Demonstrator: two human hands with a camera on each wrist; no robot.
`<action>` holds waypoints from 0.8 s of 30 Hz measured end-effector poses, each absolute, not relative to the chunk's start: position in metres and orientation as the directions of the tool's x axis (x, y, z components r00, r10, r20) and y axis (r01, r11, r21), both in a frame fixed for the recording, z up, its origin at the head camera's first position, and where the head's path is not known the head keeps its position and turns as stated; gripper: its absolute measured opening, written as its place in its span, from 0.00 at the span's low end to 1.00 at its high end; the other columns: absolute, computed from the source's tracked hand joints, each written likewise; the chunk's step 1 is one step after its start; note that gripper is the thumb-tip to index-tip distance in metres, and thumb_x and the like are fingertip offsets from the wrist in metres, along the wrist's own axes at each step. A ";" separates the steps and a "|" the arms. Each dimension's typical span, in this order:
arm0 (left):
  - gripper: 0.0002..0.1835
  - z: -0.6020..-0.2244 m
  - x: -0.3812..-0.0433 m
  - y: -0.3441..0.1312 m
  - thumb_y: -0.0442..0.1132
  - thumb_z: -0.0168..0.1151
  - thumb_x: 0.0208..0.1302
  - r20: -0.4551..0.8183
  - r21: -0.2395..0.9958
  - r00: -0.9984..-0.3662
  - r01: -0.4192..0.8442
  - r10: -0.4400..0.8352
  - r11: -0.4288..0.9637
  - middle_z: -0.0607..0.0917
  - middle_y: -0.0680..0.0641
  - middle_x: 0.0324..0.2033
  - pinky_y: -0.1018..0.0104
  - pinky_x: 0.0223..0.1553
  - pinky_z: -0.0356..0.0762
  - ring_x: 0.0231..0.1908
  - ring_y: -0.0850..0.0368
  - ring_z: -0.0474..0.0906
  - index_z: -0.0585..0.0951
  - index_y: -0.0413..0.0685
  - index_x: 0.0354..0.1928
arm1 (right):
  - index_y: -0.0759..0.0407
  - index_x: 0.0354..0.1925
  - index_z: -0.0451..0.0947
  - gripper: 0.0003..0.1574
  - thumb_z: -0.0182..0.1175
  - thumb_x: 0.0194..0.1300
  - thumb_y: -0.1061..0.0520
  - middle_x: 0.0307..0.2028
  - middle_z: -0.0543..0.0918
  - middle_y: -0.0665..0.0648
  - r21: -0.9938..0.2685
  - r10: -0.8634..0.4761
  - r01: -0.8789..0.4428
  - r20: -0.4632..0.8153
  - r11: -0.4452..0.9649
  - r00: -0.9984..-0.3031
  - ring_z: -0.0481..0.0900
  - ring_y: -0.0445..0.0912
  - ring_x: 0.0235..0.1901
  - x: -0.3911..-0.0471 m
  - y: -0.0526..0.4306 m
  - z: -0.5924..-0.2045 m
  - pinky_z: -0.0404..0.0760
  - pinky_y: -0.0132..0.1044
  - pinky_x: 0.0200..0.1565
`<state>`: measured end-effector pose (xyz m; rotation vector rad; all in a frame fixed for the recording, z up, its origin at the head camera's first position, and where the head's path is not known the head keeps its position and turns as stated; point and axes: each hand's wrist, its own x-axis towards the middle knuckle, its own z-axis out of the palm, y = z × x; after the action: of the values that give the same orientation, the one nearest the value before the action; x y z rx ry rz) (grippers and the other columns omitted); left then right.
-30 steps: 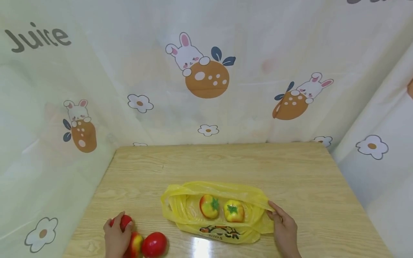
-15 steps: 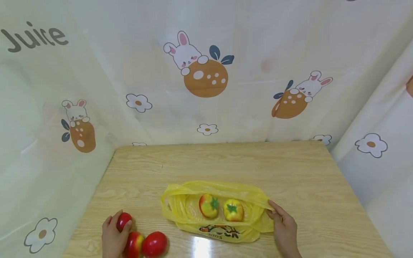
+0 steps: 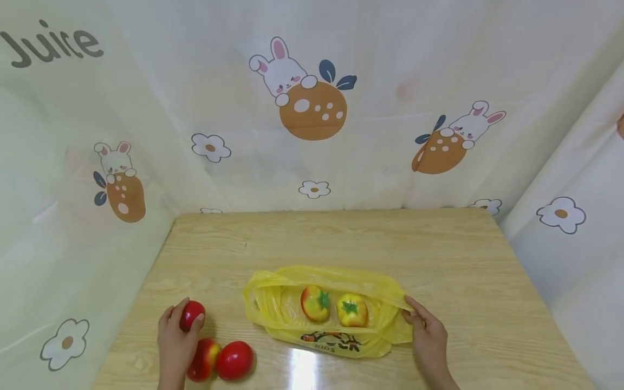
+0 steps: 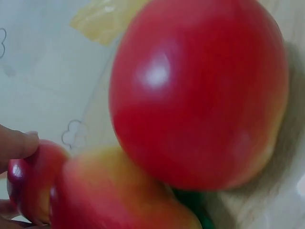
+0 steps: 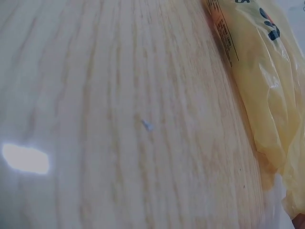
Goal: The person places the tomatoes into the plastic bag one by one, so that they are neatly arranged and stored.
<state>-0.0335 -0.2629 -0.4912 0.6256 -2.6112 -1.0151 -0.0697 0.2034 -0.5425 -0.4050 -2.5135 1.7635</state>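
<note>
My left hand grips a small red apple-like fruit at the left of the table, fingers behind it and thumb at its near side. Two larger fruits lie just below it: a red-and-yellow one and a mostly red one, which looms large in the left wrist view. In the middle lies a yellow plastic bag, its mouth spread open. Inside it sit two yellow-red fruits with green star-shaped tops, one left and one right. My right hand pinches the bag's right edge.
A wood-grain table carries everything. Behind and at both sides hangs a pale curtain printed with rabbits and flowers. Glare shines on the table near the front.
The left hand has shifted slightly, showing more of the small fruit in its grip. My right hand keeps its hold on the bag. The camera view has tilted a little.
</note>
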 end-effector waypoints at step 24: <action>0.26 -0.489 -0.050 -0.232 0.33 0.65 0.63 0.108 0.724 -0.906 -0.211 -0.409 0.657 0.64 0.26 0.64 0.28 0.59 0.66 0.62 0.24 0.63 0.73 0.39 0.63 | 0.63 0.63 0.74 0.24 0.43 0.74 0.67 0.45 0.83 0.69 -0.930 0.268 0.159 -0.069 0.331 -0.961 0.84 0.39 0.46 -0.067 0.204 -0.543 0.61 0.28 0.10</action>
<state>-0.0503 -0.2322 -0.4895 0.4999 -2.6143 -1.0929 -0.0670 0.2044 -0.5427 -0.3996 -2.4826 1.7178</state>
